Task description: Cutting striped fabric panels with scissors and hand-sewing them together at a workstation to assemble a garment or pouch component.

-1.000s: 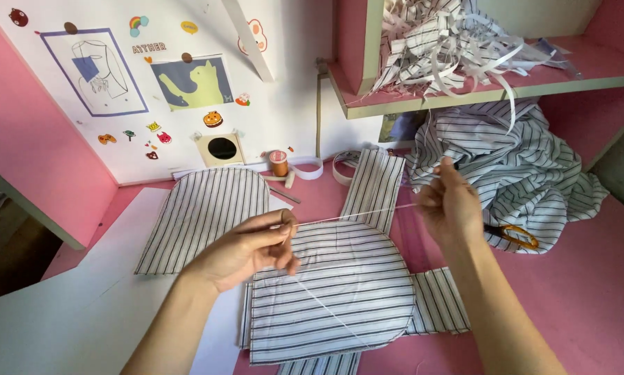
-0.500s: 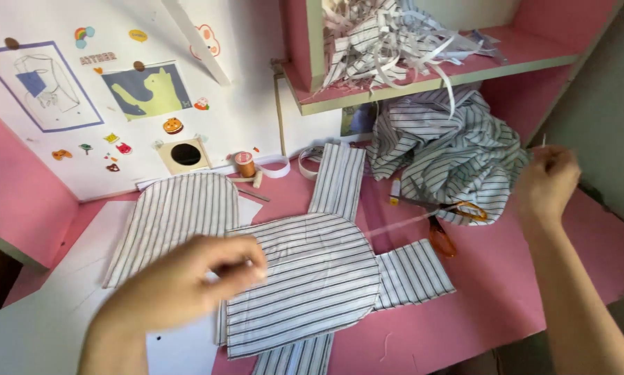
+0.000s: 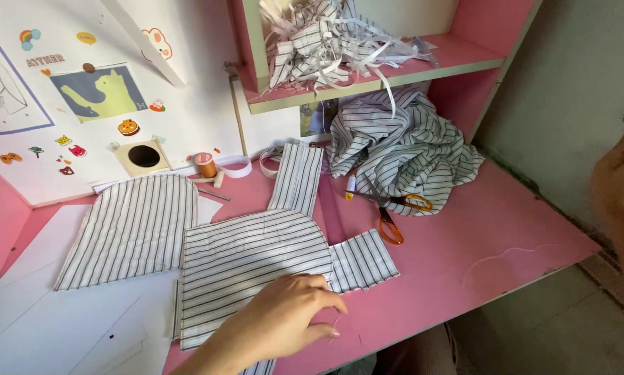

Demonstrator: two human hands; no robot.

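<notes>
My left hand (image 3: pixel 284 323) rests on the near edge of a striped fabric piece (image 3: pixel 256 260) made of flat panels on the pink desk (image 3: pixel 465 222). Its thumb and forefinger pinch a thin pale thread (image 3: pixel 336 328) just off the cloth's edge. More of this thread (image 3: pixel 506 255) lies slack across the desk toward the right. My right hand (image 3: pixel 621 173) is raised at the far right edge of the view, blurred and partly cut off, well away from the fabric. What it holds is not visible.
A second striped panel (image 3: pixel 131 229) lies on white paper (image 3: pixel 69 319) at the left. Orange-handled scissors (image 3: pixel 390 217), a small spool (image 3: pixel 351 185), an orange thread spool (image 3: pixel 205 165) and tape rolls (image 3: pixel 239 167) sit behind. Crumpled striped cloth (image 3: pixel 402 149) lies under a shelf of fabric strips (image 3: pixel 326 42).
My right hand has swung from above the fabric far out to the right, drawing the thread along. My left hand slid to the fabric's near edge. The view turned right.
</notes>
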